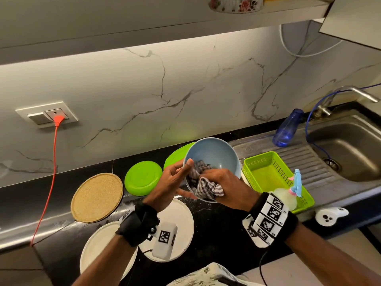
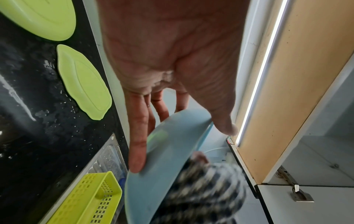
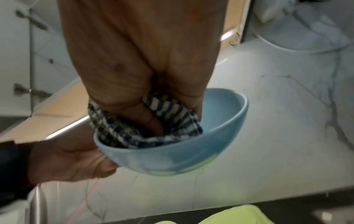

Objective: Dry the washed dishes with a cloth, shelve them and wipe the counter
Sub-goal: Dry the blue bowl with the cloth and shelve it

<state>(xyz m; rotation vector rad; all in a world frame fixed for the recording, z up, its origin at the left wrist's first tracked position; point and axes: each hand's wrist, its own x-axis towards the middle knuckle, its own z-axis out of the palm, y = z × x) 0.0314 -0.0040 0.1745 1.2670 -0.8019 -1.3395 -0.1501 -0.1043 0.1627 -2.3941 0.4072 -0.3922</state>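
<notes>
A light blue bowl (image 1: 216, 153) is held tilted above the black counter (image 1: 214, 228), its mouth toward me. My left hand (image 1: 173, 182) grips its rim, thumb inside and fingers under the outer wall, as the left wrist view shows on the bowl (image 2: 168, 159). My right hand (image 1: 222, 186) holds a blue and white checked cloth (image 1: 206, 188) bunched in its fingers and presses it into the bowl. In the right wrist view the cloth (image 3: 122, 130) fills the near side of the bowl (image 3: 191, 157).
Two green plates (image 1: 143, 177) lie upside down behind the bowl, a cork mat (image 1: 97, 197) to their left, and two white plates (image 1: 181, 215) near the front edge. A green basket (image 1: 268, 174) and a steel sink (image 1: 348, 149) are on the right. A shelf (image 1: 288, 9) hangs overhead.
</notes>
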